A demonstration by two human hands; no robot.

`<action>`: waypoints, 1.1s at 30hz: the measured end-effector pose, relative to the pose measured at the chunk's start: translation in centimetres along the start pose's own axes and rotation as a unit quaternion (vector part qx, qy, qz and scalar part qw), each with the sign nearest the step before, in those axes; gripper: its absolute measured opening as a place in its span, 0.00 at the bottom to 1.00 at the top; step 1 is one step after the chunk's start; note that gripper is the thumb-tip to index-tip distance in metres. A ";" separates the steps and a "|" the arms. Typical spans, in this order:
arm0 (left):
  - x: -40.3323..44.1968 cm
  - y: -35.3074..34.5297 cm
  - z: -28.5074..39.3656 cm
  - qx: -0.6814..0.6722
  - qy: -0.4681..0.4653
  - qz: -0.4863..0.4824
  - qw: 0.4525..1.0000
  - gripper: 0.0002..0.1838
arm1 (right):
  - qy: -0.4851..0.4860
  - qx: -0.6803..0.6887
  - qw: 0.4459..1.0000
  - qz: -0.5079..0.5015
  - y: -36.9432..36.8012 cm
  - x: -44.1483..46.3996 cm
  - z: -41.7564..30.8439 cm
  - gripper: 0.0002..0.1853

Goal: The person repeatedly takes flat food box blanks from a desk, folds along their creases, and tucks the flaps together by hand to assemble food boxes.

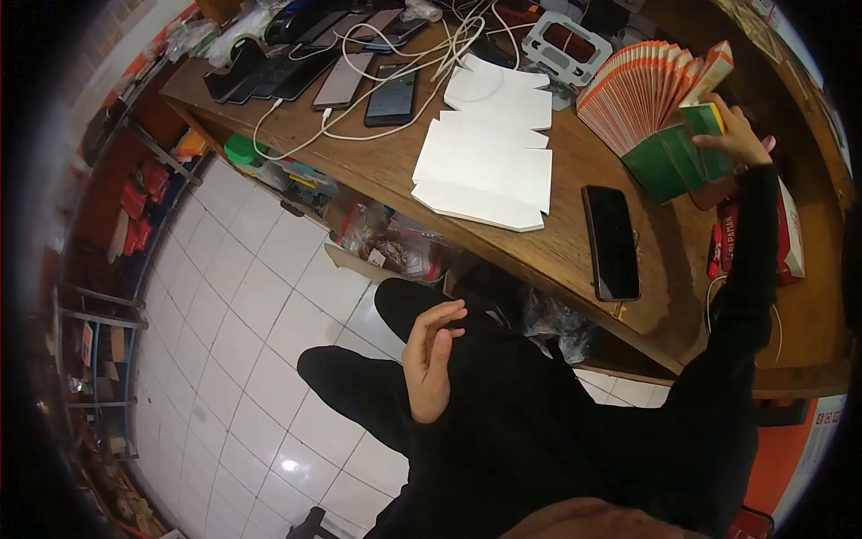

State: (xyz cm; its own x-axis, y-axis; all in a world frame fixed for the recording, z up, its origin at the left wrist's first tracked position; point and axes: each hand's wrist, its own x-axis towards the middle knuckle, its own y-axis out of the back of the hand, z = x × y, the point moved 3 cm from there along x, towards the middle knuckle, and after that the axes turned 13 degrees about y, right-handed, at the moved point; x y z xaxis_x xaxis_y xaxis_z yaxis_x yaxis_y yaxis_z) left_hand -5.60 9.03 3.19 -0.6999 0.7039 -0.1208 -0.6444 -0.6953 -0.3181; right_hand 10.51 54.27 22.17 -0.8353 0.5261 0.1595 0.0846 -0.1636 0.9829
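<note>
My right hand (736,135) reaches over the right part of the wooden desk. Its fingers are closed on a green box (666,166) with a yellow edge, beside a fanned row of orange-and-white folded boxes (636,90). My left hand (431,359) is above my lap, away from the desk, with its fingers slightly curled, the thumb apart and nothing in it. Flat white cardboard sheets (485,171) lie on the desk left of the boxes. A black phone (611,242) rests near the desk's front edge, below the green box.
Several phones (391,94) and tangled white cables (449,45) lie at the desk's back left. A grey metal frame (567,49) stands at the back. A red-and-white box (790,234) is at the right. Plastic bags (395,251) sit under the desk (557,260).
</note>
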 end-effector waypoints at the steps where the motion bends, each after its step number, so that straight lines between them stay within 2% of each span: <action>1: 0.0 -0.2 -0.1 0.001 0.011 -0.005 1.000 0.14 | -0.027 -0.016 0.999 -0.040 -0.2 1.0 -0.7 0.43; 2: 0.0 -0.3 -0.2 0.004 0.011 -0.004 1.000 0.14 | -0.027 -0.012 0.999 -0.040 -0.3 1.8 -1.4 0.43; 4: 0.0 -0.2 -0.5 0.008 0.027 -0.012 1.000 0.14 | -0.061 -0.091 0.979 -0.169 -1.6 2.9 -2.2 0.52; 5: 0.0 -0.2 -0.5 0.008 0.029 -0.009 1.000 0.14 | -0.063 -0.028 0.977 -0.200 -2.4 3.4 -1.4 0.56; 6: 0.1 -0.1 -0.5 0.010 0.030 -0.008 0.999 0.14 | -0.063 -0.026 0.977 -0.201 -3.0 3.3 -0.6 0.56; 8: 0.2 0.1 -0.8 0.035 0.031 -0.001 0.999 0.15 | -0.019 0.085 0.987 -0.136 -4.3 3.2 0.4 0.52; 9: 0.3 0.0 -1.0 0.033 0.035 -0.003 0.999 0.15 | -0.022 0.083 0.986 -0.140 -5.5 2.7 -0.4 0.52; 11: 1.0 0.2 -1.1 0.021 0.040 0.018 0.999 0.14 | -0.063 -0.082 0.992 0.066 -6.5 1.3 -2.8 0.48; 12: 1.2 0.1 -1.1 0.020 0.042 0.019 0.999 0.14 | -0.062 -0.083 0.993 0.064 -6.6 0.9 -2.7 0.48; 14: 1.3 0.0 -1.0 -0.007 0.051 -0.007 0.999 0.13 | 0.032 -0.067 0.983 0.170 -6.7 0.3 -3.2 0.44; 15: 1.1 0.0 -0.8 -0.004 0.050 -0.012 0.999 0.13 | 0.060 -0.100 0.965 0.235 -6.5 0.0 -4.4 0.40; 16: 0.9 0.3 -0.8 -0.005 0.052 0.001 0.999 0.13 | 0.070 -0.093 0.966 0.232 -6.9 -0.1 -5.9 0.40; 18: 0.4 1.1 -0.7 0.004 0.044 0.006 0.999 0.13 | 0.152 -0.032 0.883 0.442 -6.5 -1.1 -10.6 0.37; 20: -0.3 2.2 -0.9 -0.004 0.041 0.046 0.998 0.13 | 0.250 0.048 0.906 0.338 -6.4 -2.1 -18.2 0.36; 21: -0.6 2.6 -1.0 -0.012 0.041 0.067 0.997 0.13 | 0.324 0.094 0.921 0.197 -8.6 -1.5 -19.6 0.37; 24: -1.7 3.8 -0.7 0.005 0.025 0.083 0.996 0.13 | 0.400 0.268 0.876 0.030 -10.7 0.0 -26.1 0.45; 25: -2.1 4.1 -0.6 0.004 0.019 0.090 0.996 0.13 | 0.409 0.274 0.870 0.028 -11.4 0.7 -26.6 0.45; 27: -2.9 4.7 -0.6 -0.005 0.011 0.115 0.993 0.13 | 0.432 0.224 0.870 -0.075 -12.7 2.3 -27.6 0.50; 28: -3.3 5.0 -0.7 -0.013 0.008 0.126 0.992 0.13 | 0.441 0.226 0.865 -0.077 -11.9 2.9 -28.2 0.50; 30: -3.8 5.4 -0.8 -0.022 0.012 0.148 0.989 0.12 | 0.385 0.185 0.875 -0.229 -10.8 3.8 -28.6 0.52; 31: -3.9 5.6 -1.0 -0.030 0.016 0.148 0.988 0.12 | 0.426 0.250 0.852 -0.176 -11.1 4.2 -27.9 0.47; 32: -3.9 5.7 -1.2 -0.039 0.021 0.146 0.988 0.12 | 0.428 0.251 0.850 -0.180 -12.1 5.3 -26.9 0.47; 33: -3.8 5.7 -1.3 -0.044 0.024 0.142 0.989 0.12 | 0.454 0.300 0.815 -0.199 -12.4 6.3 -26.7 0.42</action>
State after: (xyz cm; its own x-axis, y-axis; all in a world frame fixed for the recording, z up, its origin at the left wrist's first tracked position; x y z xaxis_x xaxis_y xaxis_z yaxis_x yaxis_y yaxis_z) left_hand -6.25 2.59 0.58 -0.8321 0.4890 -0.2617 -0.3926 -0.8526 -0.3448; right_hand -10.33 37.29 8.52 -0.8957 -0.4418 -0.0494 -0.2693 0.4508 0.8510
